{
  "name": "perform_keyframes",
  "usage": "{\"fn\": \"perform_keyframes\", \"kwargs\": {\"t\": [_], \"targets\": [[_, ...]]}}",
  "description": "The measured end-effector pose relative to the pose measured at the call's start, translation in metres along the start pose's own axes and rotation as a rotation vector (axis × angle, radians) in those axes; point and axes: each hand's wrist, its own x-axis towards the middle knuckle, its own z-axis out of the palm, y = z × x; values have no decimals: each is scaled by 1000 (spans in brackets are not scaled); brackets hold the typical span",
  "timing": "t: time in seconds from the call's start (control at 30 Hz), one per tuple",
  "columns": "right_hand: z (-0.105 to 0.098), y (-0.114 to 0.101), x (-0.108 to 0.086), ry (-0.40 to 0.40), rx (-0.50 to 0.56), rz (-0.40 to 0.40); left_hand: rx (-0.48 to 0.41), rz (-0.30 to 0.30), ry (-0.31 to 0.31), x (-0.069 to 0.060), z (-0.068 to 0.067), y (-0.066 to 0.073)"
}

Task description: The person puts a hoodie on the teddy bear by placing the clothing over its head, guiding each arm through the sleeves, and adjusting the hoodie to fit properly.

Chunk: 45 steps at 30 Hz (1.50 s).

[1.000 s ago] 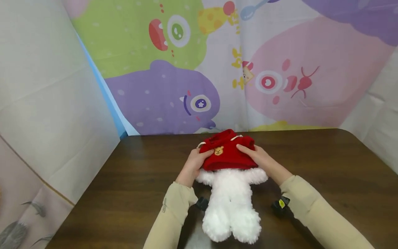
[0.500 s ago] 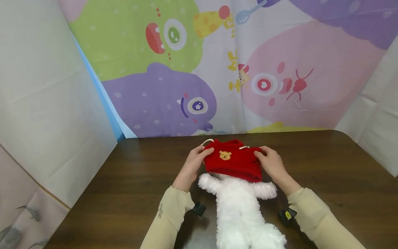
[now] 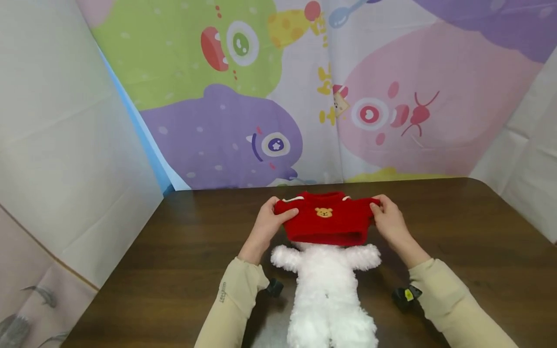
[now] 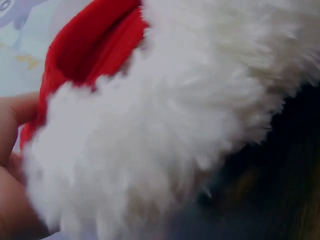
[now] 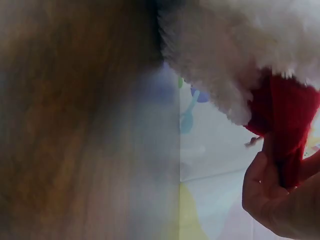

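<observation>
A small red sweater [image 3: 328, 224] with a bear face on its chest and white cords covers the head end of a white plush toy [image 3: 328, 285]. The toy's head is hidden; its arms, body and legs show below the hem. My left hand [image 3: 266, 224] pinches the sweater's left sleeve, thumb on the front. At the other sleeve's end, my right hand [image 3: 390, 220] pinches the red cloth, stretching the garment sideways. Up close in the left wrist view, white fur [image 4: 165, 115] fills the middle beside the red opening. The right wrist view shows fingers [image 5: 257, 185] on the sleeve.
Everything is on a dark brown wooden table [image 3: 183, 256]. Behind its far edge hangs a curtain [image 3: 217, 135] printed with cartoon animals. Pale cloth walls [image 3: 56, 121] stand at the sides. Black wrist cameras [image 3: 404, 296] sit under both cuffs.
The right hand has moved outward to the right along the sweater, to the sleeve's end. The sweater is now spread wider and flatter. The toy shifted right and toward me, then partly back.
</observation>
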Motion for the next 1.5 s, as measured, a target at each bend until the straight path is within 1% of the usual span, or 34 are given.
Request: {"fn": "perform_keyframes", "kwargs": {"t": [0.07,0.13,0.2,0.3,0.37,0.4,0.47,0.53,0.57,0.6,0.63,0.67,0.73,0.77,0.8,0.83,0.87,0.9,0.97,1.0,1.07,1.13,1.2,1.3,1.37,1.4,1.43,1.5], "targets": [[-2,0,0,-4,2,-9,1,14,34,1,-3,1],[-2,0,1,-21,1,-14,-19,20,64,2,-7,1],[-2,1,1,-39,-15,-27,-49,4,92,1,-10,3],[-3,1,2,-29,-90,-63,-62,-59,163,0,-16,6],[-3,2,3,-17,-145,-85,-38,-113,197,0,-20,7],[-3,2,3,-13,-169,-89,-13,-142,202,0,-21,7],[-2,3,3,-26,-183,-86,47,-197,183,-1,-22,6],[0,3,2,-55,-172,-75,119,-226,156,-2,-21,5],[0,3,1,-62,-168,-74,166,-218,153,-3,-19,6],[0,2,0,-60,-170,-75,215,-183,160,-3,-18,8],[0,1,-1,-50,-178,-89,265,-126,174,-4,-17,10],[0,0,-1,-33,-188,-109,322,-56,193,-5,-16,13],[1,-3,-3,16,-221,-163,418,115,213,-7,-14,21],[0,-5,-3,43,-240,-195,459,193,198,-8,-12,25],[0,-7,-4,69,-263,-228,491,253,159,-10,-12,29],[0,-9,-5,78,-272,-257,515,289,98,-12,-11,32],[0,-11,-5,71,-279,-277,547,307,27,-14,-9,35],[0,-13,-6,47,-278,-284,578,302,-47,-16,-8,36],[0,-16,-8,-38,-277,-286,650,265,-181,-20,-6,38],[0,-17,-10,-94,-277,-280,690,243,-228,-21,-5,38],[0,-19,-12,-209,-285,-273,759,209,-294,-22,-5,37],[1,-19,-13,-292,-297,-299,794,179,-330,-21,-6,37],[1,-19,-13,-344,-296,-326,832,165,-347,-18,-9,39],[-1,-20,-8,-382,-278,-343,893,145,-367,-11,-14,44],[-2,-23,-4,-391,-267,-337,912,119,-389,-4,-16,48],[-3,-24,-2,-390,-263,-334,906,102,-396,-1,-16,49],[-4,-25,1,-384,-259,-332,881,80,-401,2,-16,52],[-4,-29,7,-366,-238,-319,807,50,-391,9,-15,56]]}}
